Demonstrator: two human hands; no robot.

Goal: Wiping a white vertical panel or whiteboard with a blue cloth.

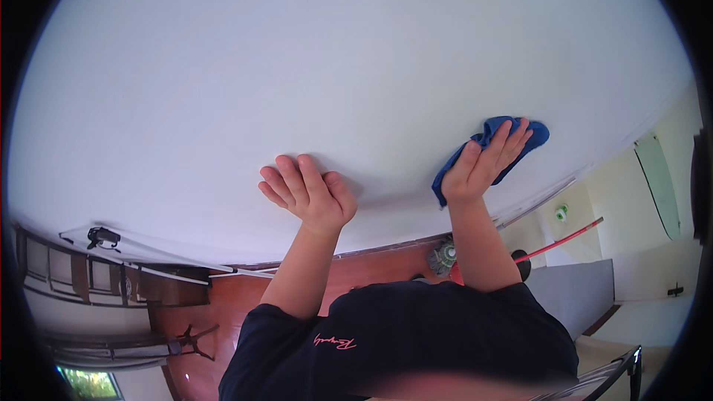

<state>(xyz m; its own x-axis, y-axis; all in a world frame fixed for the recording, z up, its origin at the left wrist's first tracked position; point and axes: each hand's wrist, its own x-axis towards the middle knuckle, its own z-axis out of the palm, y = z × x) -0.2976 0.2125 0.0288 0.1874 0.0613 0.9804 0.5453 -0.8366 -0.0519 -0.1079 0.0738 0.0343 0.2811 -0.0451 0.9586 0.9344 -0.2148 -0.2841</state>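
A broad white wall [312, 67] fills the upper part of the view. Flat against it, left of centre, my left hand [313, 197] rests with fingers spread and holds nothing. Farther right, my right hand [475, 171] presses a crumpled blue cloth [536, 136] to the wall, its fingers stretched over the fabric. The cloth sticks out beyond the fingertips and below the thumb side. Part of it is hidden under the palm.
Reddish-brown floor [356, 267] lies below the wall. At left are a white pole frame [163, 252] with a black clamp-like device [103, 238] and a dark rack [74, 275]. At right, a red pole [568, 239] leans near a grey panel [579, 289].
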